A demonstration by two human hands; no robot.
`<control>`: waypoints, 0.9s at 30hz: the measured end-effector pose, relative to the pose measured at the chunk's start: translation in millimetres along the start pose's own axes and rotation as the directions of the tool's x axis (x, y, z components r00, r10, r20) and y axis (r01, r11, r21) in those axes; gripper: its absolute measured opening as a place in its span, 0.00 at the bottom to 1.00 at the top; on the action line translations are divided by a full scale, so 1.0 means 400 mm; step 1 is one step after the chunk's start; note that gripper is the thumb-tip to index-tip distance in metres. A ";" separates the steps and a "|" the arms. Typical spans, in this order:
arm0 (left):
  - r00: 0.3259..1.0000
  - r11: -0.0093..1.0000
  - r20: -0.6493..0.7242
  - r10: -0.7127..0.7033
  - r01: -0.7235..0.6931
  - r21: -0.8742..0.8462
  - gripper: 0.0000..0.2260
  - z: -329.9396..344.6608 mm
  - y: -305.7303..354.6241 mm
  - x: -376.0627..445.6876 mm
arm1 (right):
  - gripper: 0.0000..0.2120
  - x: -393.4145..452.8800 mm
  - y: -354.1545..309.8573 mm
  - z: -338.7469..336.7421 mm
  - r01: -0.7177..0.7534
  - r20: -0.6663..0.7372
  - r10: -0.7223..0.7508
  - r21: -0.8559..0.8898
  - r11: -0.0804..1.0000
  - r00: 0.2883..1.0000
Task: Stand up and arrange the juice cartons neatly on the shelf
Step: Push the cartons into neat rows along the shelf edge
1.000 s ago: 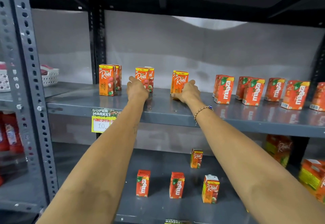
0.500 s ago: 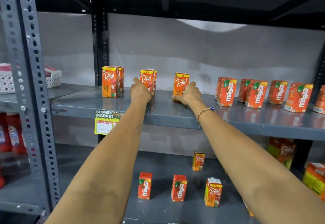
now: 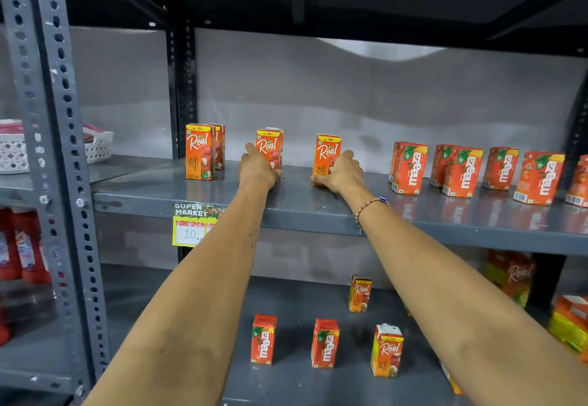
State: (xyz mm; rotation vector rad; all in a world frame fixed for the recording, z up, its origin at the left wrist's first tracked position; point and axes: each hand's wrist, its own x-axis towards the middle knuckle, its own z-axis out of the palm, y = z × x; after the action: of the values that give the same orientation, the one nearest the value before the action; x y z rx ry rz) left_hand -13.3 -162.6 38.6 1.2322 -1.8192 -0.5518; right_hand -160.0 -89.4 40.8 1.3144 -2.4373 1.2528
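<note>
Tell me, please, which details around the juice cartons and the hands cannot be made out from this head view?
- Lower half of the middle Real carton: covered by the left hand.
- Base of the third Real carton: hidden behind the right hand.
- Last Maaza carton: cut off by the right edge.
- Price tag: partly behind the left forearm.
- Red bottles: blurred.

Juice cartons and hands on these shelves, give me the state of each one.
Left hand: gripping the middle Real carton, upright.
Right hand: gripping the right Real carton, upright.
Left Real cartons: upright, untouched.
Maaza cartons: upright, turned at an angle.
Lower shelf cartons: upright, scattered.
</note>
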 end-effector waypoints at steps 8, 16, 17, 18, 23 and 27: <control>1.000 1.000 0.009 -0.007 0.007 0.002 0.32 0.003 0.002 0.003 | 0.36 -0.011 -0.009 0.003 -0.027 -0.015 0.027 0.022 0.999 1.000; 1.000 1.000 0.026 -0.011 0.011 -0.029 0.31 -0.003 0.003 -0.005 | 0.35 -0.029 -0.017 0.000 -0.026 -0.022 0.026 0.033 0.999 0.999; 1.000 1.000 0.027 -0.009 0.009 -0.029 0.31 -0.003 0.003 -0.006 | 0.35 -0.031 -0.018 0.000 -0.026 -0.021 0.027 0.038 0.999 0.999; 1.000 1.000 0.027 -0.006 0.007 -0.029 0.31 -0.003 0.003 -0.007 | 0.35 -0.032 -0.018 -0.001 -0.026 -0.018 0.026 0.041 0.999 0.999; 0.999 1.000 0.033 -0.007 0.008 -0.028 0.30 -0.003 0.004 -0.008 | 0.35 -0.037 -0.021 -0.005 -0.028 -0.012 0.028 0.045 0.999 1.000; 1.000 1.000 0.021 -0.002 0.002 -0.021 0.30 -0.001 0.003 -0.004 | 0.35 -0.037 -0.019 -0.005 -0.029 -0.016 0.030 0.049 0.998 0.999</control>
State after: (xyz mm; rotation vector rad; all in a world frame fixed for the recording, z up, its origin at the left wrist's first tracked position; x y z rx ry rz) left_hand -13.4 -160.6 39.2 1.2184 -1.8255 -0.5861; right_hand -145.6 -80.7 40.2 1.2784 -2.4387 1.3325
